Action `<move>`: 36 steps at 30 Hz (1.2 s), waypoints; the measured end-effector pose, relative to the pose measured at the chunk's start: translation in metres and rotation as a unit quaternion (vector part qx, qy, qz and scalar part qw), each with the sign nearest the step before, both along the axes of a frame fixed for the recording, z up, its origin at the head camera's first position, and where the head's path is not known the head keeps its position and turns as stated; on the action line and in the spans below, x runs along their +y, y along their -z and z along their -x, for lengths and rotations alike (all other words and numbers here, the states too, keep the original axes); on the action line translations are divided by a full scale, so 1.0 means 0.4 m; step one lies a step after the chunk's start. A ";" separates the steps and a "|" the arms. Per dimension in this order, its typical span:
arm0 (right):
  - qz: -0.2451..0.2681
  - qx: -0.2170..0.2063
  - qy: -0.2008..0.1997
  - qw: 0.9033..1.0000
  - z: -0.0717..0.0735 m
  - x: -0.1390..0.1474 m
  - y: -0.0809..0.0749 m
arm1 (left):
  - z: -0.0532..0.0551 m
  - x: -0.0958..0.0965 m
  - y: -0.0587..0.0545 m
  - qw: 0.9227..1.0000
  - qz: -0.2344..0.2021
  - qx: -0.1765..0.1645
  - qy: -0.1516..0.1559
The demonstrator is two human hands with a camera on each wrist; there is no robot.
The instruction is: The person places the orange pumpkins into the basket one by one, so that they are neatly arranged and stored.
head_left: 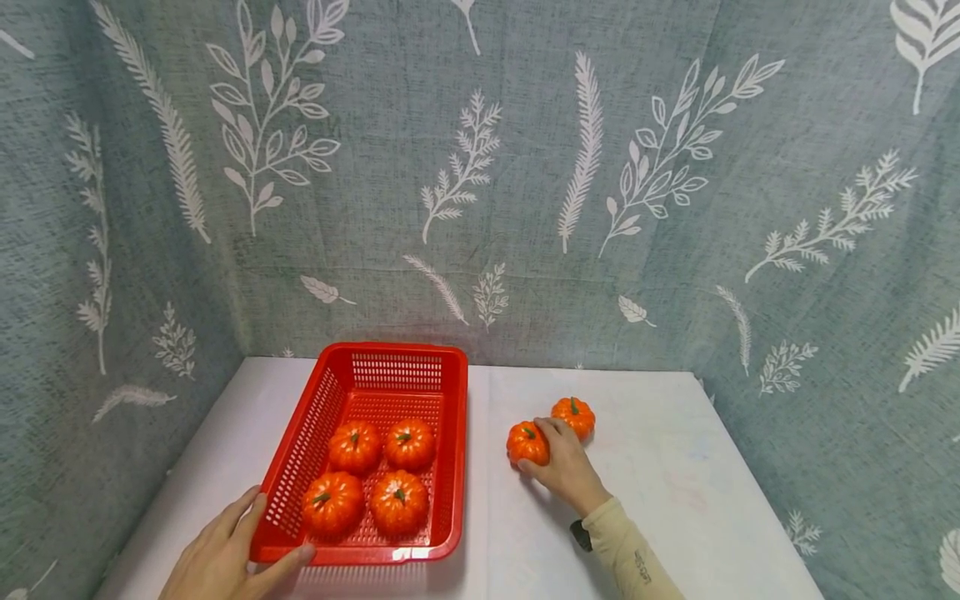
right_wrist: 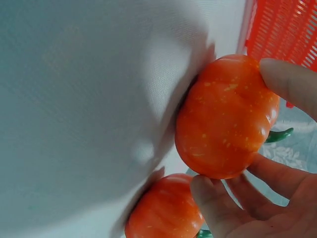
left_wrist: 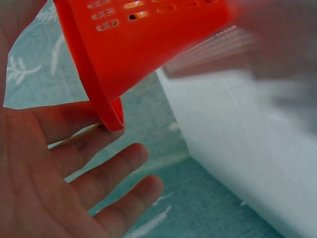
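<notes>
My right hand (head_left: 567, 473) holds a small orange pumpkin (head_left: 525, 446) with a green stem. In the right wrist view the thumb (right_wrist: 290, 83) presses one side of this pumpkin and the fingers the other; whether it is off the table cannot be told. A second pumpkin (head_left: 577, 423) sits just behind that hand. My left hand (head_left: 220, 552) rests at the near left corner of a red plastic basket (head_left: 457, 467), its fingers nearly straight and touching the rim (left_wrist: 110, 111). Inside the basket several pumpkins (head_left: 332, 505) lie in two rows.
The white table (head_left: 660, 500) carries the basket on its left half and the two loose pumpkins right of it. Grey-green cloth (head_left: 525, 167) with white leaf prints stands behind the table and along both sides.
</notes>
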State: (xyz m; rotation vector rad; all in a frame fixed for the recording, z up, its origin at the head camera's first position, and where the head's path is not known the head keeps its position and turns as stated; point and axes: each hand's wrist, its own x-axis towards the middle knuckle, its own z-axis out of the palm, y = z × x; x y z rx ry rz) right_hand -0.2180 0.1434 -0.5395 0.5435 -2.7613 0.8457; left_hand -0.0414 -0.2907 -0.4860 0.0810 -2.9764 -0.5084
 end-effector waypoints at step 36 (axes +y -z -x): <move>0.042 0.054 -0.019 0.997 0.010 -0.030 -0.060 | 0.001 -0.001 -0.003 1.000 0.003 -0.022 0.002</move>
